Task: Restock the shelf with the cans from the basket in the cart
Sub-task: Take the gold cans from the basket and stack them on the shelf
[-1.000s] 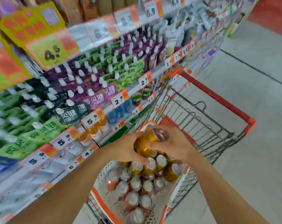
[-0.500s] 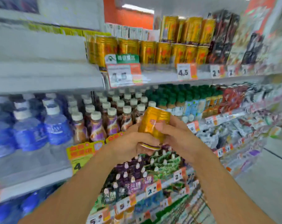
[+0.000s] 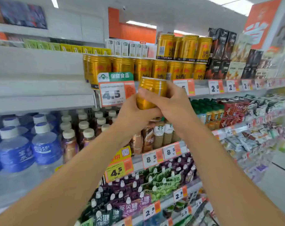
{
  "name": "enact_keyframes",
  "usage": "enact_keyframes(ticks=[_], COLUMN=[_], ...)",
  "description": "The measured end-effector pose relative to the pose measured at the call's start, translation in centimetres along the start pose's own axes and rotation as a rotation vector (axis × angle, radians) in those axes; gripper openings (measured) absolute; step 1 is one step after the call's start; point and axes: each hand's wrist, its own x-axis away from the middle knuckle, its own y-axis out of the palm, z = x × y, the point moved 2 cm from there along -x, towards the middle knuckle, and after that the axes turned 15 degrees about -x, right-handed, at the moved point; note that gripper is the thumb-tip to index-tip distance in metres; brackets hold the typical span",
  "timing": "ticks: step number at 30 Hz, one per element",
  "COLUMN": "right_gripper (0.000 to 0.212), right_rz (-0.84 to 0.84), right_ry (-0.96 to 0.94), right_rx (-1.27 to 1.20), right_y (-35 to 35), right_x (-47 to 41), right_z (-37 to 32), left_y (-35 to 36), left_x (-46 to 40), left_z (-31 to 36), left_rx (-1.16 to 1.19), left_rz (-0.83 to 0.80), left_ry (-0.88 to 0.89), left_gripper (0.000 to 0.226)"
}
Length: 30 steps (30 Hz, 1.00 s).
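Note:
Both my hands hold one gold can (image 3: 152, 88) upright in front of the shelf edge. My left hand (image 3: 135, 115) cups its lower left side and bottom. My right hand (image 3: 169, 103) wraps over its right side, fingers curled across the front. Just behind and above it, a row of matching gold cans (image 3: 143, 68) stands on the upper shelf (image 3: 200, 90), with a second layer of gold cans (image 3: 184, 47) stacked on the right part. The cart and basket are out of view.
A 4.5 price tag (image 3: 113, 94) hangs on the shelf edge left of the held can. Water bottles (image 3: 16, 152) and coffee bottles (image 3: 159, 132) fill the shelf below, pouch drinks (image 3: 138, 193) lower down. Dark cartons (image 3: 220, 51) stand right of the cans.
My view swung up from the cart's basket to the shelves. Both hands lifted the gold can from the basket up to the level of the can shelf's edge.

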Motion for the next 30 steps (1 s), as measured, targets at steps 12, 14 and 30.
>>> enact_keyframes(ticks=[12, 14, 30], right_gripper=[0.030, 0.033, 0.089], right_rz=[0.170, 0.230, 0.386], right_ry=[-0.157, -0.186, -0.123], right_rx=[0.000, 0.067, 0.489], right_y=[-5.8, -6.4, -8.3], right_x=[-7.5, -10.4, -19.9], right_z=[-6.9, -8.6, -6.4], left_y=[-2.2, -3.0, -1.2], left_x=[-5.4, -6.4, -12.6], left_z=[6.4, 7.3, 6.9], left_rx=[-0.602, -0.938, -1.386], left_rz=[0.228, 0.355, 0.035], left_ry=[0.355, 0.543, 0.466], left_gripper=[0.056, 0.054, 0.043])
